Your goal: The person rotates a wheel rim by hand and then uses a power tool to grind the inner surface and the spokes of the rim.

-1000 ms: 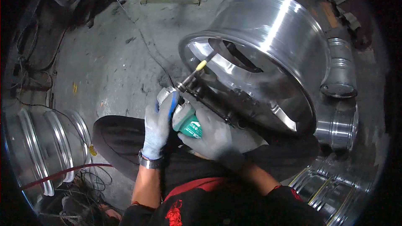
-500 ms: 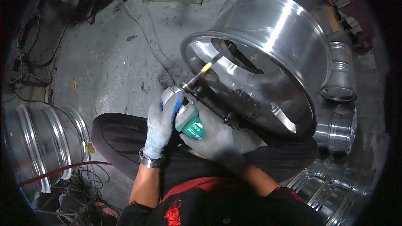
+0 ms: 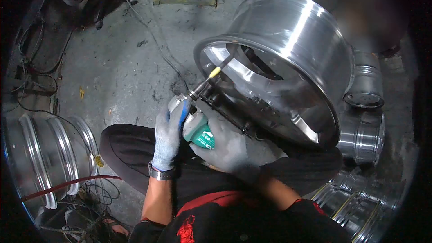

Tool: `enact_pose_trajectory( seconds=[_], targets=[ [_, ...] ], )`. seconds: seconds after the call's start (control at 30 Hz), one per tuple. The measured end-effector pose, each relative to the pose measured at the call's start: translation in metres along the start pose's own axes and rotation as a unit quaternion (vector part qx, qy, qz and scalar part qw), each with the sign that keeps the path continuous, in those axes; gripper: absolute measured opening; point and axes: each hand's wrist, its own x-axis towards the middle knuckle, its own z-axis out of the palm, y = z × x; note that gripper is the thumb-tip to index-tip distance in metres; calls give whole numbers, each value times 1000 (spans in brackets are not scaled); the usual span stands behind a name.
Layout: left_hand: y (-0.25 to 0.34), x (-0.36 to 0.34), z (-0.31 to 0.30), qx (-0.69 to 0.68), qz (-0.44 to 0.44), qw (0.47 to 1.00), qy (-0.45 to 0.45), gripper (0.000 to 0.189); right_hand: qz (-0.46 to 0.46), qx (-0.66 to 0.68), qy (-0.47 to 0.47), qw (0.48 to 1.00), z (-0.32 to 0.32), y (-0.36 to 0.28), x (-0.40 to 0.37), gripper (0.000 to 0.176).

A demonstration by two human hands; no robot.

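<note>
A green-bodied die grinder (image 3: 203, 139) is held between my two gloved hands. My left hand (image 3: 169, 132), in a grey glove with a blue patch, wraps the metal front housing. Around the green body, my right hand (image 3: 227, 146) is closed. From the housing a long spindle with a yellow sleeve (image 3: 215, 72) points up and to the right. Its dark tip (image 3: 229, 57) overlaps the opening of a large polished wheel rim (image 3: 288, 27), which lies tilted in front of me. Inside it, shiny spoke windows show.
Metal rims (image 3: 58, 153) stand at the left, and more rims (image 3: 362, 137) line the right side. A cable (image 3: 148, 24) runs across the floor towards the grinder. A red hose (image 3: 72, 181) and tangled wires lie lower left. A metal stand (image 3: 185, 2) is at the back.
Both hands and the grinder have shifted slightly left, with the spindle's tip drawn a little down and left. A blurred dark shape now covers the upper right. The large rim stays in place.
</note>
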Motion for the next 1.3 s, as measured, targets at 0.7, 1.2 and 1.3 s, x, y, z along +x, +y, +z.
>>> enact_pose_trajectory(
  seconds=[0.7, 1.2, 1.3],
  targets=[
    [-33, 6, -17, 205, 184, 960, 43, 35, -132, -27, 156, 979, 33, 9, 26, 81],
    [-40, 5, -12, 56, 97, 993, 43, 46, -141, -41, 168, 975, 41, 15, 30, 86],
    [-19, 7, -9, -49, 35, 997, 47, 43, -110, -40, 136, 984, 47, 18, 32, 90]
  ],
)
